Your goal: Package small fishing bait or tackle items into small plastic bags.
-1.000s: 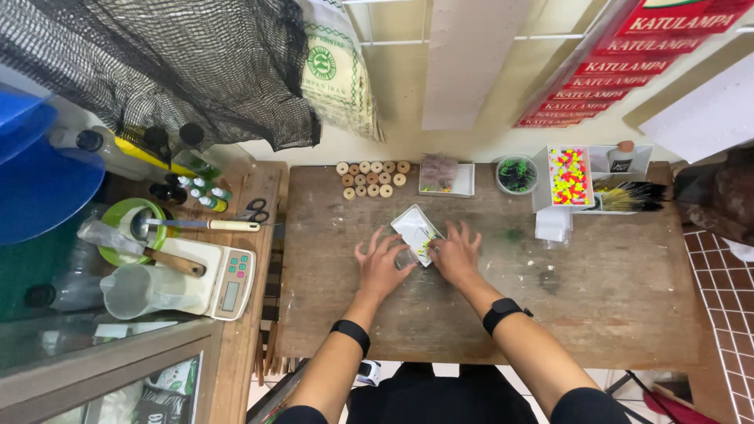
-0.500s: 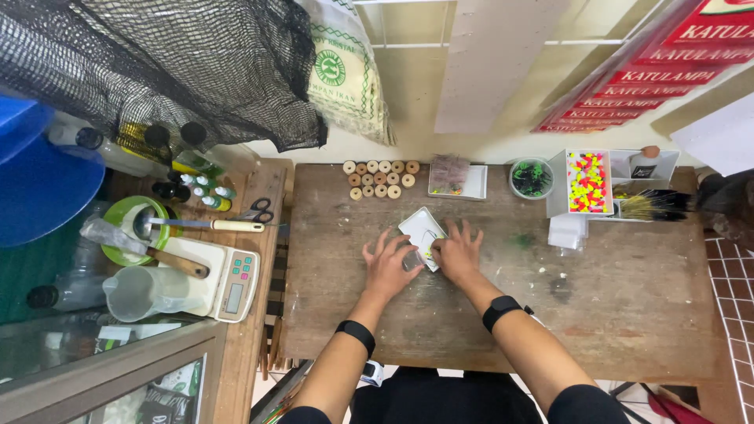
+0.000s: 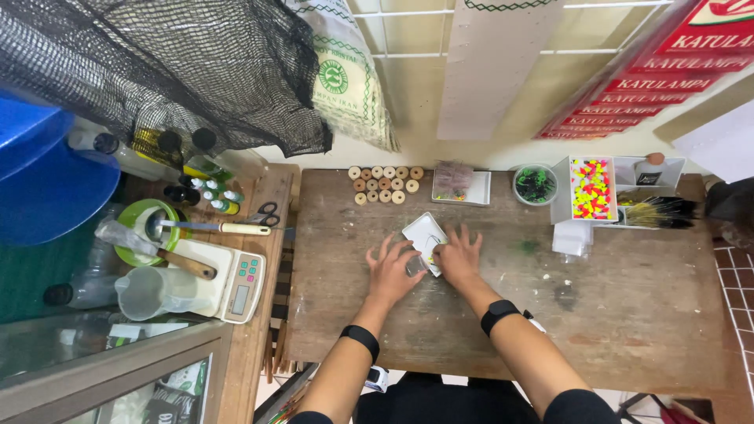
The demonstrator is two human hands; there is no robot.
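A small white square tray (image 3: 422, 232) lies tilted near the middle of the worn wooden table (image 3: 628, 314). My left hand (image 3: 393, 271) rests just left of and below it, fingers spread, with a small clear object (image 3: 416, 265) at its fingertips. My right hand (image 3: 459, 255) sits at the tray's lower right corner, fingers apart and touching the tray's edge. Both wrists wear black bands. Whether either hand pinches something small is hard to tell.
Wooden spools (image 3: 383, 184) line the table's back edge, beside a flat white tray (image 3: 459, 185), a green bowl (image 3: 534, 184) and a white box of bright beads (image 3: 593, 188). A side shelf at left holds a scale (image 3: 236, 283), a jug (image 3: 149, 293), scissors (image 3: 263, 213) and small bottles (image 3: 208, 192).
Both hands have stayed at the white tray with only small finger movements. The view has shifted slightly, so the table appears a little lower and more to the right.
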